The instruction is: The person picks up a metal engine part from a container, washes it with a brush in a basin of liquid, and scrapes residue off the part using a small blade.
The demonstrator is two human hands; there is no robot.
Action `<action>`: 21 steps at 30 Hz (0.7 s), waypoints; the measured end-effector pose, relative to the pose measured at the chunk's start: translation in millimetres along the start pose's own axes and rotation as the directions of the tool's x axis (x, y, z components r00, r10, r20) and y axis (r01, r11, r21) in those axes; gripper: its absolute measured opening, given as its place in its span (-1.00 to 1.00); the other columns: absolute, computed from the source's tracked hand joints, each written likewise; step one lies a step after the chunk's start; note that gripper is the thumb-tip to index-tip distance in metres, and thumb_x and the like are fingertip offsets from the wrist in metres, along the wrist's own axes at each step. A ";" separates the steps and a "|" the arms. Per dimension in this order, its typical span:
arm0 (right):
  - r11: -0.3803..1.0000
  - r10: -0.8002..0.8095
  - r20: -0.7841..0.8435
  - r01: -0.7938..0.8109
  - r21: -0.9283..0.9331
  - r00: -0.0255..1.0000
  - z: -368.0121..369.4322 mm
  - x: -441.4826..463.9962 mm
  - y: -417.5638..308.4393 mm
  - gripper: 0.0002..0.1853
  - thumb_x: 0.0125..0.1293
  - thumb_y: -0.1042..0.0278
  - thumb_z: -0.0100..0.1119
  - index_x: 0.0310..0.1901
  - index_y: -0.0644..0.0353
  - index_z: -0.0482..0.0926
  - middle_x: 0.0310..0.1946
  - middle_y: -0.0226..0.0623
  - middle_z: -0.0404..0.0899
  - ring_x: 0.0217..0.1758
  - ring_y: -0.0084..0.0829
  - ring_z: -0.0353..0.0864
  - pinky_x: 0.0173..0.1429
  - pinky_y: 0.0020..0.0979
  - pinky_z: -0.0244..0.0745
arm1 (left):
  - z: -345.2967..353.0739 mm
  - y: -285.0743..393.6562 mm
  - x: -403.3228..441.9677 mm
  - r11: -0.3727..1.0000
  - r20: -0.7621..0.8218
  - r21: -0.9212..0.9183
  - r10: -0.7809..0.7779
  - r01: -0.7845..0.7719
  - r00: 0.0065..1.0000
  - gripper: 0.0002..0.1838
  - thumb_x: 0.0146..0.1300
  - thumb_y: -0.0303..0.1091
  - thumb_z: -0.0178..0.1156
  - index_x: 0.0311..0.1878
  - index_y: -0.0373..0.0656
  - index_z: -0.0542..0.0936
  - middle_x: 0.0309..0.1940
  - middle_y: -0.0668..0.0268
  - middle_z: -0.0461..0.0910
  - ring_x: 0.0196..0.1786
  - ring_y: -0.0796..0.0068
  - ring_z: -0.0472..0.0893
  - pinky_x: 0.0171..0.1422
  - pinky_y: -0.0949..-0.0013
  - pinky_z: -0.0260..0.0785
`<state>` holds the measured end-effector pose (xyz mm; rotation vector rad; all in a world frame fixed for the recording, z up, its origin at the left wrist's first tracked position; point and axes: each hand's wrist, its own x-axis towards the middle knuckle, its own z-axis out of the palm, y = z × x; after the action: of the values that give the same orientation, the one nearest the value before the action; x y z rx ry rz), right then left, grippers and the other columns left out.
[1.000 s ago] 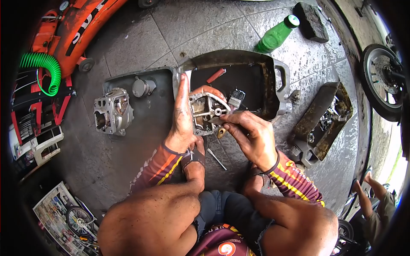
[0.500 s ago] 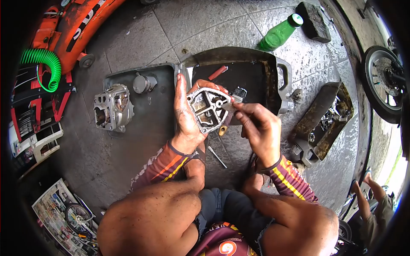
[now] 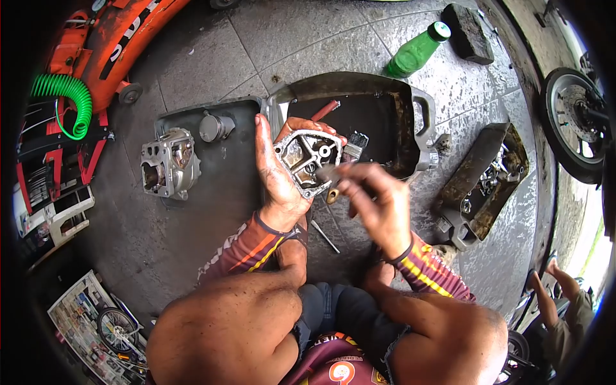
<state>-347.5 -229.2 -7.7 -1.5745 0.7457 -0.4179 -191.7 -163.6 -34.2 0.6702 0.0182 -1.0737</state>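
My left hand (image 3: 277,186) is wrapped round a silver metal engine cover (image 3: 308,158), its ribbed, hollow inner side facing up. In my right hand (image 3: 383,204), thumb and fingers pinch a small, thin, flat blade (image 3: 329,174), blurred by motion. Its tip is over the lower right edge of the cover; whether it touches cannot be made out. Partly hidden behind the cover, a paint brush (image 3: 357,144) shows its bristles on the right. A brass-coloured handle end (image 3: 332,196) shows just below the cover.
A cut-open container (image 3: 410,122) lies ahead, a red handle (image 3: 326,110) inside. On the left, a grey tray (image 3: 240,173) holds an engine cylinder (image 3: 170,163) and a piston (image 3: 216,127). Farther out are a green bottle (image 3: 416,54) and a parts container (image 3: 459,173). A rod-like tool (image 3: 326,236) lies near my feet.
My right hand and the blade have moved left and down, from the cover's right corner to its lower right edge. My left hand has shifted the cover slightly left.
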 end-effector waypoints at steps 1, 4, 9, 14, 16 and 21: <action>0.999 -0.052 0.037 0.053 -0.008 0.998 3.7 -3.2 -0.4 -0.82 0.33 0.54 0.28 -0.05 0.25 0.67 -0.22 -0.20 0.75 -0.26 -0.43 0.75 -0.18 -0.41 0.64 | 0.4 0.3 -1.3 1.000 0.001 0.017 0.002 -0.002 1.000 -0.14 0.46 0.41 -0.35 -0.20 -0.31 0.58 -0.20 0.01 0.61 -0.10 -0.03 0.67 0.09 0.03 0.57; 0.986 0.161 0.002 -0.161 0.050 0.987 -4.8 6.7 -10.0 -0.84 0.32 0.52 0.29 -0.08 0.26 0.65 -0.18 -0.18 0.75 -0.24 -0.43 0.76 -0.15 -0.40 0.65 | 2.1 -0.6 -3.8 0.999 -0.004 0.031 0.026 -0.026 1.000 -0.14 0.46 0.41 -0.35 -0.21 -0.31 0.56 -0.20 -0.01 0.62 -0.11 -0.01 0.67 0.11 0.02 0.56; 1.000 -0.019 0.010 0.019 0.024 1.000 6.0 -2.4 -0.5 -0.84 0.32 0.50 0.32 -0.08 0.26 0.65 -0.28 -0.21 0.73 -0.46 -0.52 0.69 -0.39 -0.46 0.58 | 8.3 -2.7 1.0 0.992 -0.004 0.059 0.116 -0.115 0.993 -0.15 0.46 0.41 -0.34 -0.19 -0.32 0.56 -0.21 0.00 0.63 -0.10 -0.02 0.67 0.13 0.00 0.54; 0.994 -0.033 0.015 0.032 0.101 0.999 8.5 -3.2 -2.3 -0.85 0.34 0.54 0.28 -0.07 0.24 0.65 -0.37 -0.28 0.69 -0.53 -0.59 0.63 -0.47 -0.49 0.52 | 10.3 -3.2 -2.3 0.993 -0.028 0.027 0.115 -0.115 0.993 -0.15 0.46 0.39 -0.32 -0.15 -0.35 0.58 -0.18 0.00 0.64 -0.06 -0.03 0.68 0.11 0.03 0.56; 0.989 -0.139 -0.003 0.139 0.049 0.990 10.9 -0.3 3.2 -0.87 0.34 0.54 0.28 -0.09 0.25 0.65 -0.34 -0.27 0.71 -0.49 -0.54 0.67 -0.42 -0.46 0.57 | 7.7 -2.7 -1.5 0.994 -0.024 0.002 0.108 -0.108 0.994 -0.16 0.47 0.38 -0.30 -0.14 -0.35 0.58 -0.18 0.00 0.64 -0.06 -0.02 0.68 0.09 0.04 0.58; 0.982 -0.187 0.019 0.186 0.036 0.982 12.1 -1.8 -1.0 -0.86 0.35 0.54 0.27 -0.07 0.26 0.64 -0.37 -0.28 0.69 -0.52 -0.58 0.65 -0.48 -0.50 0.56 | 6.6 -4.4 -2.6 0.995 -0.033 -0.009 0.100 -0.100 0.994 -0.15 0.47 0.38 -0.32 -0.12 -0.35 0.59 -0.16 0.00 0.64 -0.06 -0.03 0.67 0.11 0.03 0.57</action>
<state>-340.7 -219.0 -8.2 -1.6204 0.5729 -0.5462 -198.6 -166.2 -30.2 0.6721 0.0181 -0.9661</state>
